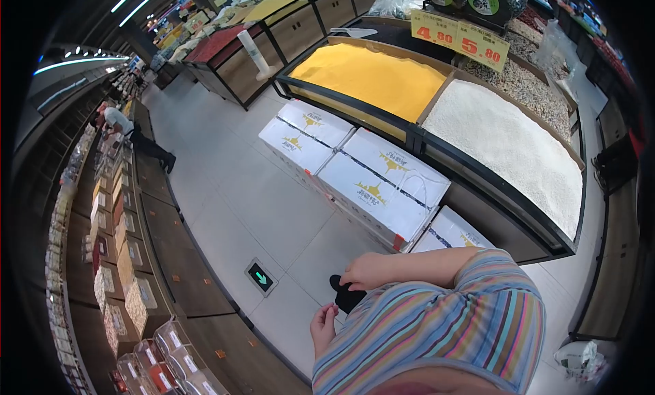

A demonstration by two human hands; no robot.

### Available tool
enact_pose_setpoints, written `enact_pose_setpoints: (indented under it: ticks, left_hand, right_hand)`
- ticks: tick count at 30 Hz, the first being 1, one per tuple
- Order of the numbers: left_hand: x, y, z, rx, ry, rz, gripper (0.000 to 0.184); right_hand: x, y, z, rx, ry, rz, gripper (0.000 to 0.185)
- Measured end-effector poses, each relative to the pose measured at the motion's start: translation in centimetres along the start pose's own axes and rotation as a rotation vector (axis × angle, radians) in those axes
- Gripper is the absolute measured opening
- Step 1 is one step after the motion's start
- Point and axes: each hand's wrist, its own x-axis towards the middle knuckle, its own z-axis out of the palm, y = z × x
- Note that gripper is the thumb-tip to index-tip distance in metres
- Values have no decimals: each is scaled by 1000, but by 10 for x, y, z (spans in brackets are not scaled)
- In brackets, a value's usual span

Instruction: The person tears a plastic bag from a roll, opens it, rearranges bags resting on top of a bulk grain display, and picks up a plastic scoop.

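Note:
My left hand (323,328) is low in front of my striped shirt (437,320), thumb and fingertips pinched together. Whatever may be between them is too small to make out. My right hand (366,271) reaches across just above it, with the fingers curled in and pointing toward the left hand. Its palm side is hidden, so any held thing cannot be seen. The two hands are apart. Below them shows a black shoe (335,281) on the tiled floor. White cartons (382,180) with yellow print and dark straps stand close beyond my right arm.
A bin of yellow grain (368,77) and a bin of white grain (505,149) stand behind the cartons. A price sign (460,40) hangs above them. Shelves of packaged goods (147,306) line the left, where a person (123,125) leans over. A green arrow sign (260,277) is set in the floor.

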Motion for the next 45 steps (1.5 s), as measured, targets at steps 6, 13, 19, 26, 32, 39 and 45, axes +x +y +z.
enact_pose_setpoints:
  ticks: [6,13,19,26,32,39,45]
  left_hand:
    - [139,50,-86,107,-111,126,23]
    - [272,115,-174,161,-130,114,21]
    - [363,137,-188,81,-244,111,22]
    - [480,166,-198,144,-261,98,22]
    - [585,227,-216,88,-144,125,22]
    - [698,256,-229,100,-252,57,22]
    - [825,286,-246,143,-450,77,23]
  right_hand:
    - [103,22,-32,30,91,159,29]
    - [199,54,-89,-17,355,253,28]
    - [241,107,-128,24,434,487,28]
    - [337,218,-236,-84,668,522,35]
    - [422,282,-383,-206,1156,399,65]
    - [498,355,-507,-160,1527,356,90]
    - [534,390,-544,72,1579,476,90]
